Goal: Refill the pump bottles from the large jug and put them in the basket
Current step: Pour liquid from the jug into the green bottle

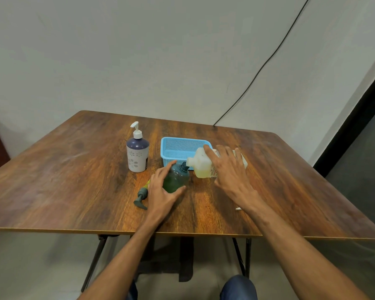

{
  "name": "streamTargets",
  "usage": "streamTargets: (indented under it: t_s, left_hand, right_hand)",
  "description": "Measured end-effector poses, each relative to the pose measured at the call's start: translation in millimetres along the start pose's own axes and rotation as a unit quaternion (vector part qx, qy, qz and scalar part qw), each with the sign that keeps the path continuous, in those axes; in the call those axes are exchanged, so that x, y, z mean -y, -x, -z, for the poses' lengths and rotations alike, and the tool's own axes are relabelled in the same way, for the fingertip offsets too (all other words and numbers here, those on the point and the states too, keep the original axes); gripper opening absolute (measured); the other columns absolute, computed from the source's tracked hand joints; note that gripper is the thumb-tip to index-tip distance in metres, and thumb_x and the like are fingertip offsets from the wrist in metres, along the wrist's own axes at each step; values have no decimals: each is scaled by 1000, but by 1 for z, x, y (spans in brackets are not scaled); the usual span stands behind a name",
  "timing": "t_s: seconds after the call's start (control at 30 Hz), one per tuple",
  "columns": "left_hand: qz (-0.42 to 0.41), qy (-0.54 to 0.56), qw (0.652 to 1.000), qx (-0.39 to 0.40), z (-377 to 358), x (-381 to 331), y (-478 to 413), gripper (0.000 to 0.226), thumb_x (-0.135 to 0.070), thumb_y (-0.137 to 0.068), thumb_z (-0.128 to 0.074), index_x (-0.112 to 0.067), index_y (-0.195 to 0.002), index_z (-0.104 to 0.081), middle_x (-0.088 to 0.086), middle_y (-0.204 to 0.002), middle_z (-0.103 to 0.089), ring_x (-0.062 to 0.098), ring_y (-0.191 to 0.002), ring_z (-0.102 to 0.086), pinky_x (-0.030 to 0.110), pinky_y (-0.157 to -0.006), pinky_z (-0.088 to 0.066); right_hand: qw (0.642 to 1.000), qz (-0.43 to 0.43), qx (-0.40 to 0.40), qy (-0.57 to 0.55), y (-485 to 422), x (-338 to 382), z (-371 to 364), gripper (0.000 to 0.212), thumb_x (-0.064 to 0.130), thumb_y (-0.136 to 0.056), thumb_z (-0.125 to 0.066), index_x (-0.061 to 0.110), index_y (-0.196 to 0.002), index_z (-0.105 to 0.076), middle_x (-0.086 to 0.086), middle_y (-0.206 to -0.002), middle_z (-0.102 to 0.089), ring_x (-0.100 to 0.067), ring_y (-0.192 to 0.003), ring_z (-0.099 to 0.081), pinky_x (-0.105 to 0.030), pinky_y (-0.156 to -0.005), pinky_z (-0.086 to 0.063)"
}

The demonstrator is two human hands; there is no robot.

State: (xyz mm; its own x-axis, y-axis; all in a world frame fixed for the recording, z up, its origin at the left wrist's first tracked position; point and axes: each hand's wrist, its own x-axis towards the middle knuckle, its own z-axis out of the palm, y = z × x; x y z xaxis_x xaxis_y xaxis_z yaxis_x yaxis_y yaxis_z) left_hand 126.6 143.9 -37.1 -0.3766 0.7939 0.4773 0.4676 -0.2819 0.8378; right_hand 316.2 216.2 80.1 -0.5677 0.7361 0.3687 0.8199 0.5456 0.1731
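1. Presently the green bottle point(175, 178) stands on the surface point(74, 169), just in front of the blue basket point(178, 146), with its pump off and its narrow neck open. It is steadied by the left hand point(160, 191), whose fingers point(167, 169) are curled round its side, the thumb lying on the near side.
2. The large jug point(200, 163) is held tipped over by the right hand point(227, 169), whose fingers point(210, 152) are spread across its body. Its mouth is brought right to the bottle's neck; whether the two touch cannot be told. Yellowish liquid is gathered in its low corner.
3. A miss is judged the chief risk: should the jug's mouth drift off so small an opening, liquid would be sent down the bottle onto the left hand and the surface.
4. Overfilling is also likely, since the level is hard to read through the dark green wall.
5. A spread hold on a broad jug may slip, and a sudden surge would be caused.
6. The pump head point(141, 197), laid just beside the left hand, could be knocked or wetted. The basket behind could be splashed.
7. The white-and-purple pump bottle point(137, 154) stands apart to the left, capped, and is little threatened.
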Motion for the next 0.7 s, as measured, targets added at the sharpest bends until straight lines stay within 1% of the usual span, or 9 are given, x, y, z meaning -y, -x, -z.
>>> streamTargets:
  t_s: [0.07, 0.13, 0.27, 0.37, 0.47, 0.53, 0.6, 0.7]
  left_hand:
    - [-2, -1, 1000, -1, 1, -1, 0, 82, -48, -74, -77, -42, -148, -44, -15, -135, -52, -1, -122, -45, 43, -107, -45]
    - [-5, -2, 1000, -3, 1, -2, 0, 81, -53, -73, -74, -48, -147, -42, -18, -133, -51, -3, -122, -44, 45, -108, -45]
    - [-10, -6, 1000, 0, 2, -3, 0, 80, -57, -72, -72, -64, -142, -36, -35, -131, -45, 2, -124, -47, 50, -109, -45]
    - [-12, -9, 1000, 1, 2, -2, -1, 80, -56, -73, -73, -64, -143, -35, -38, -132, -43, 5, -124, -48, 51, -109, -45]
    - [-10, -6, 1000, 1, 1, -1, 0, 81, -55, -73, -73, -56, -146, -38, -37, -132, -42, -5, -124, -44, 47, -111, -44]
    - [-11, -5, 1000, -1, 2, -2, 0, 80, -56, -72, -72, -52, -146, -39, -31, -131, -45, -9, -123, -42, 41, -110, -42]
    - [-12, -6, 1000, -2, 2, -4, 1, 80, -56, -72, -70, -48, -146, -40, -21, -133, -48, -12, -122, -40, 34, -108, -41]
    - [-11, -12, 1000, -1, 2, -4, 0, 81, -54, -72, -72, -48, -147, -40, -17, -134, -49, -12, -121, -40, 33, -107, -40]
  right_hand:
    - [1000, 1, 0, 1, 0, 0, 0, 103, 16, -72, -84, 24, -157, -26, -14, -148, -43, -35, -137, -40, -62, -119, -22]
    - [1000, 1, 1, -1, 0, 0, 0, 103, 16, -72, -84, 24, -157, -26, -14, -149, -43, -35, -137, -40, -62, -119, -22]
    - [1000, 0, 4, 0, 0, -1, 0, 103, 18, -73, -84, 25, -157, -25, -14, -150, -42, -35, -138, -39, -62, -119, -21]
    - [1000, 1, 2, -1, 0, 0, 0, 103, 18, -72, -84, 25, -157, -26, -14, -149, -42, -35, -138, -39, -62, -119, -21]
    - [1000, 1, 4, 1, 0, 0, 2, 102, 16, -73, -83, 25, -157, -26, -14, -150, -42, -35, -138, -38, -61, -120, -20]
    - [1000, 2, 5, 1, 0, 1, 3, 101, 15, -74, -82, 25, -157, -25, -14, -150, -41, -35, -138, -38, -61, -120, -20]
    - [1000, 1, 6, 1, 0, 1, 3, 100, 15, -75, -82, 25, -157, -25, -14, -151, -41, -35, -138, -38, -61, -120, -20]
    - [1000, 2, 4, 2, 0, 0, 3, 101, 15, -74, -82, 25, -157, -26, -14, -150, -41, -35, -137, -39, -61, -119, -20]
